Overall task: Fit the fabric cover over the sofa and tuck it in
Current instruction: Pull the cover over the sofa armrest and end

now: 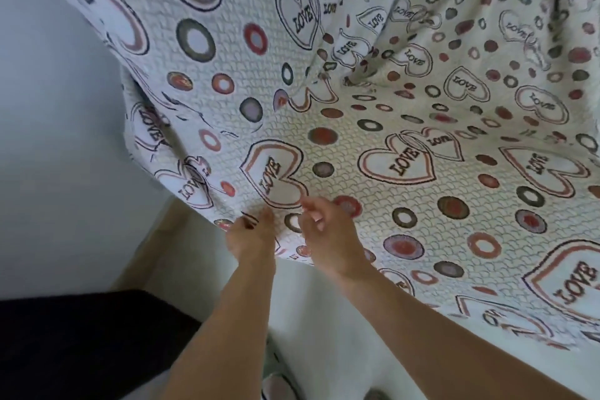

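Both hands low in the middle of the view, bare forearms reaching forward from the bottom edge. Left hand (pixel 250 239) pinching the near hem of the fabric cover (pixel 406 127), fingers closed on a small fold of cloth, probably to anchor that edge while the rest is drawn into place. Right hand (pixel 328 237) just beside it, over the same hem, fingers curled loosely and partly spread, not clearly gripping; looks ready to take a second hold or smooth the edge, though hard to tell for sure. Hands close together, likely so the corner can be pulled evenly rather than skewed. Cover quilted, pale, printed with hearts reading LOVE and rings in red, grey and black, filling most of the view from the hands upward and to the right. Draped over the sofa, whose own surface stays hidden underneath; a crease running up the middle suggests where seat meets back. Loose folds at the far left edge and a hanging near hem, so not yet tucked. Pale wall (pixel 48 107) to the left, pale floor (pixel 324 318) below the hem, dark clothing (pixel 81 341) at the lower left.
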The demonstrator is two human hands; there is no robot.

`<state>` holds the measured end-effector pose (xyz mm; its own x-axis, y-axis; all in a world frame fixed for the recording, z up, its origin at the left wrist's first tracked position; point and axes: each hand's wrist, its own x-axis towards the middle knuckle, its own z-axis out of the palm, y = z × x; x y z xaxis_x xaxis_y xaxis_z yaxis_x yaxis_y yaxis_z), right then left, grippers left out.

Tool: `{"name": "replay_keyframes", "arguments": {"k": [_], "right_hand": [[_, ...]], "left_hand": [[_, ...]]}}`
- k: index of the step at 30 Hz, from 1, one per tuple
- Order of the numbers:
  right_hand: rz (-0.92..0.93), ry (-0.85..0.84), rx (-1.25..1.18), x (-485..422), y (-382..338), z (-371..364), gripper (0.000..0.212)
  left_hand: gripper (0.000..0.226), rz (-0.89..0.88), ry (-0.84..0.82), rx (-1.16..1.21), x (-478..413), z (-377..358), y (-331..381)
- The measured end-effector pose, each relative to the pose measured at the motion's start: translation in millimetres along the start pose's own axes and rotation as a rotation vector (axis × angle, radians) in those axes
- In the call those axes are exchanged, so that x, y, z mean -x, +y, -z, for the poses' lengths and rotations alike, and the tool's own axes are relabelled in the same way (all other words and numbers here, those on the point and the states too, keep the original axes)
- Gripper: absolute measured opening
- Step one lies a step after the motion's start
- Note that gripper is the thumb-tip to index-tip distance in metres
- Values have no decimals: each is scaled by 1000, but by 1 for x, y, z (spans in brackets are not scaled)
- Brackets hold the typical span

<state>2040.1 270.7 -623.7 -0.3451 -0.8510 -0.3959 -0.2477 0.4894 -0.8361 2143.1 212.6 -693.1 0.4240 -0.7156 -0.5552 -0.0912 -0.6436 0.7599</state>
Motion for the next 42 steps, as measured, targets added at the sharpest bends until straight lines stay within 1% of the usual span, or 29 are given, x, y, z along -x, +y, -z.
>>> {"name": "replay_keyframes", "arguments": {"k": [3, 4, 6, 7, 9, 11, 14, 16, 17, 18, 20, 21, 22, 23, 24, 25, 26, 27, 28, 29, 30, 31, 35, 36, 40, 42], "right_hand": [[164, 59, 151, -15, -22, -15, 37], [203, 69, 192, -21, -29, -21, 38], [269, 65, 301, -30, -39, -29, 42], [301, 69, 370, -36, -44, -34, 44], [342, 92, 525, -45, -54, -44, 48], [365, 133, 675, -53, -60, -54, 53], [402, 161, 830, -58, -65, -67, 61], [435, 143, 907, -58, -67, -76, 59], [449, 126, 922, -57, -66, -78, 56], [460, 112, 933, -59, -70, -81, 53], [462, 104, 954, -61, -75, -86, 47], [459, 94, 973, -62, -79, -88, 52], [449, 73, 984, -64, -83, -95, 64], [434, 55, 991, -65, -85, -99, 77], [421, 37, 995, -65, -87, -107, 86], [423, 29, 998, -66, -89, -114, 89], [441, 28, 1002, -66, -92, -122, 87], [471, 32, 1001, -67, -93, -130, 82], [504, 36, 1000, -67, -95, -137, 75], [532, 35, 996, -68, -97, -143, 70], [549, 26, 990, -68, -99, -147, 67], [563, 9, 983, -69, -101, -151, 67], [563, -96, 962, -78, -103, -169, 72], [557, -115, 957, -81, -103, -174, 73], [510, -128, 938, -89, -109, -191, 79], [495, -109, 903, -93, -115, -196, 81]], "left_hand": [[21, -78, -134, -52, -8, 8, 5], [18, -110, -161, -64, -10, 11, 11], [13, -170, -151, -43, -18, 20, 25], [14, -192, -134, -28, -25, 25, 35], [13, -226, -155, -5, -37, 34, 60], [11, -232, -210, 26, -47, 40, 85], [13, -199, -186, -91, -61, 47, 94], [13, -130, -176, -128, -65, 53, 87], [15, -132, -190, -143, -63, 54, 83], [18, -176, -197, -171, -65, 55, 83], [20, -330, -129, -201, -68, 62, 83], [18, -394, -61, -178, -71, 67, 86], [17, -439, 10, -144, -79, 75, 90], [23, -456, 79, -119, -86, 79, 91], [34, -442, 141, -130, -99, 85, 91], [45, -410, 186, -147, -110, 89, 93], [54, -370, 199, -155, -122, 93, 96], [56, -322, 174, -142, -131, 95, 100], [51, -285, 127, -135, -139, 95, 105], [39, -280, 81, -162, -146, 96, 108], [28, -310, 60, -224, -150, 97, 110], [21, -338, 59, -279, -156, 100, 110], [13, -294, 137, -311, -171, 123, 107], [11, -316, 141, -309, -172, 128, 104], [10, -479, 12, -296, -169, 125, 103], [14, -520, -27, -302, -167, 117, 107]]}}
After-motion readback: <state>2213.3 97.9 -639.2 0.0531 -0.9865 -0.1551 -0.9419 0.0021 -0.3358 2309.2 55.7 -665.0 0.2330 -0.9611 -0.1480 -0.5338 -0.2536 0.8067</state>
